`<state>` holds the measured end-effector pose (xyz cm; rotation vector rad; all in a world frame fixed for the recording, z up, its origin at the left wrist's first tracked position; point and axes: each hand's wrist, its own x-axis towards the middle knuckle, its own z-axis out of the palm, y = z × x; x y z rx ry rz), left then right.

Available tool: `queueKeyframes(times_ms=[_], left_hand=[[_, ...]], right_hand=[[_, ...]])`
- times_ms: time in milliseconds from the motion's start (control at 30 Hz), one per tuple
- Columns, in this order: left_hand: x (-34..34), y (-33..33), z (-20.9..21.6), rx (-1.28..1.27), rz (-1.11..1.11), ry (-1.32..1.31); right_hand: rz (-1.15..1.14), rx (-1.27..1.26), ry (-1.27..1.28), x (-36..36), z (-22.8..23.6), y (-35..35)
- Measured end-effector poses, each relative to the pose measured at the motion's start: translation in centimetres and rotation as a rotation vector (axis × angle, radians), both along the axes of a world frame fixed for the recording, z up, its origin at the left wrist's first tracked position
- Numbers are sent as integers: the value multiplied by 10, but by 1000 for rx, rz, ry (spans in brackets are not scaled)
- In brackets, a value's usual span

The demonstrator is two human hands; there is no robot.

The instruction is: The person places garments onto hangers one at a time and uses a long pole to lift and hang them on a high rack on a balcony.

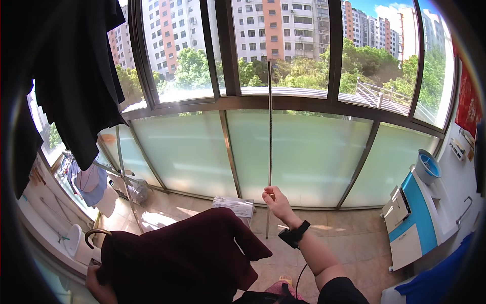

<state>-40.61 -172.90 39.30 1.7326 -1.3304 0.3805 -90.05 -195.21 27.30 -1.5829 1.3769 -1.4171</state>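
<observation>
A long thin metal pole stands almost upright in front of me, with its upper end against the window view. My right hand is closed around its lower part, and the pole's bottom end shows below the fist. At the lower left, my left hand grips a dark maroon garment, which spreads across the lower middle. A curved hanger hook sticks up from the garment's left end. The fingers of my left hand are partly hidden by the cloth. A black band is on my right wrist.
Dark clothes hang at the upper left. Beyond them stand a folding metal rack and a white basin. A low marbled stool is by the frosted panels. At right, a blue-and-white sink cabinet holds a blue basin.
</observation>
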Motion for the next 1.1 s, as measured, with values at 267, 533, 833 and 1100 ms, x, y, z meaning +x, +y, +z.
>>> queueKeyframes(times_ms=[267, 533, 833, 1100], left_hand=[[-99, -67, 45, 98, 99, -157], [-142, -129, 59, 129, 331, -184], [-142, -193, 53, -46, 403, 90], [-155, -241, 91, -1, 392, -98]], right_hand=[[-249, 118, 199, -98, -98, -220], [-409, 11, 140, -127, -95, -364], [-229, 26, -174, -141, -133, -447], [432, 13, -291, -70, -65, -277]])
